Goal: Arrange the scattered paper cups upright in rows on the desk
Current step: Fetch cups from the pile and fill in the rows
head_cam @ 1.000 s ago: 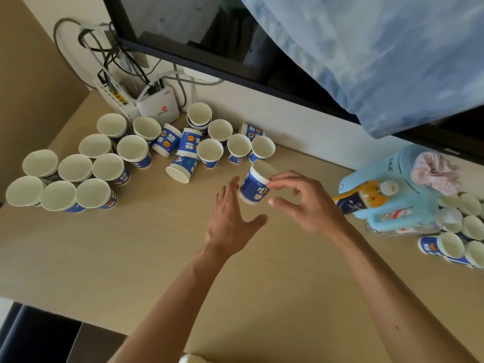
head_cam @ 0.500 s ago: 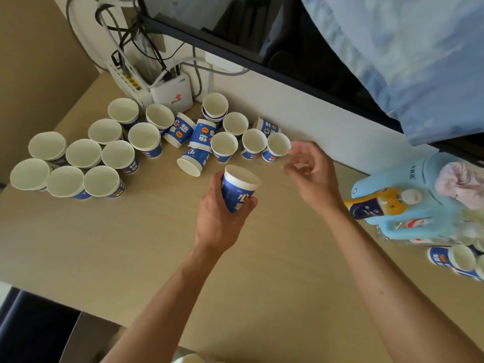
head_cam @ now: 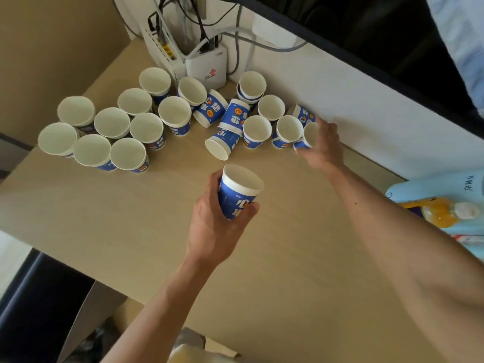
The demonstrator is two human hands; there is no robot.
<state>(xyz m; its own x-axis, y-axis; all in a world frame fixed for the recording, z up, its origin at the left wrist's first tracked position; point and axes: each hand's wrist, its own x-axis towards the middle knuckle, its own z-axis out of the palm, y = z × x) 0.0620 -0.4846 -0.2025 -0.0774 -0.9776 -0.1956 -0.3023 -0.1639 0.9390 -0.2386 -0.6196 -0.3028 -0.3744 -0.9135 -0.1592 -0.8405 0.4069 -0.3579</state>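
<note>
The left hand (head_cam: 217, 227) grips an upright cup (head_cam: 239, 192) over the worktop (head_cam: 275, 279), the standing rows (head_cam: 146, 128) lying off to its left, while the right hand (head_cam: 324, 146) curls round a tilted cup (head_cam: 306, 138) by the wall (head_cam: 366, 100).

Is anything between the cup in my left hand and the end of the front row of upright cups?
Nothing visible: only bare desk lies between the held cup and the front row's end cup. A tipped cup lies beyond that path.
</note>
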